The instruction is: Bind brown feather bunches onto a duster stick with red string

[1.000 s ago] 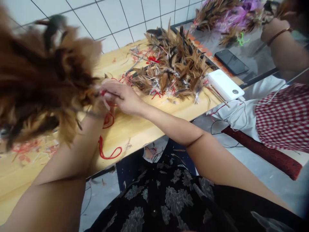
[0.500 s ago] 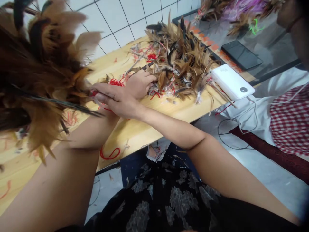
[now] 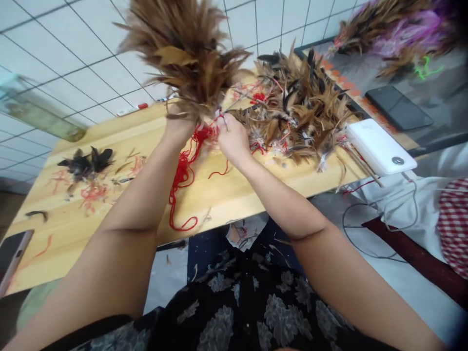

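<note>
A large brown feather duster stands raised over the table, blurred by motion. My left hand is closed around it from the left, low among the feathers, which hide most of its fingers. At the duster's tied lower end, my right hand pinches with thumb and fingers, with red thread at the fingertips. A tangle of red yarn lies between my forearms, one loop trailing towards the table's near edge. Right of my right hand is a heap of brown and black feathers.
On the wooden table lie black feathers, thread scraps and a phone at left. A white power bank with a cable sits at right, near another phone. A clear container stands by the tiled wall.
The duster has swung from the far left to the middle and upright. My left hand has left the feather heap and gone to the duster; my arms are no longer crossed. The view has shifted left.
</note>
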Action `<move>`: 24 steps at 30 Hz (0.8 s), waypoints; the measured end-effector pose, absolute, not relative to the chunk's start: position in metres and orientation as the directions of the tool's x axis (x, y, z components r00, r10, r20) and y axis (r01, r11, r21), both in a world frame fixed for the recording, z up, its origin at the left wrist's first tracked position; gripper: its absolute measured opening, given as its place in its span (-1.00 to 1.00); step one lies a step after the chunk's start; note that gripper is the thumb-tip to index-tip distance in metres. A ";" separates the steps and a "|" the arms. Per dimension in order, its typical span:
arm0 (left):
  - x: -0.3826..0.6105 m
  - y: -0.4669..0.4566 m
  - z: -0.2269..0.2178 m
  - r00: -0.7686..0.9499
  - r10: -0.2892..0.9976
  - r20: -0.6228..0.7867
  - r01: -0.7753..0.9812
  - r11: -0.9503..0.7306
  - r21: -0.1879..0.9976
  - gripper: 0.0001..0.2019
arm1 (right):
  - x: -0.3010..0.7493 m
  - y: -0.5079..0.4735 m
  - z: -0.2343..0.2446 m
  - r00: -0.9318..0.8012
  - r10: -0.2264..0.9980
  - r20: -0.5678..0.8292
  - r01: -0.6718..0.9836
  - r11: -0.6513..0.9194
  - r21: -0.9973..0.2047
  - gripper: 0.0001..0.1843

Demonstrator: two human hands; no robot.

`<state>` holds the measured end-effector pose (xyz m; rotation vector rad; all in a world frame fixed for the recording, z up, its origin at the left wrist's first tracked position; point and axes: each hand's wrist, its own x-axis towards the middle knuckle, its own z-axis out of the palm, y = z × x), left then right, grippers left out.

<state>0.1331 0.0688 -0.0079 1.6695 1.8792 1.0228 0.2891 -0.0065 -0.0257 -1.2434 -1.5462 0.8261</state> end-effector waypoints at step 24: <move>0.136 -0.017 0.007 0.090 0.930 0.356 0.306 -0.366 0.879 -0.83 | 0.296 -0.014 -0.038 -0.102 0.954 0.283 0.790 0.251 -0.560 -0.74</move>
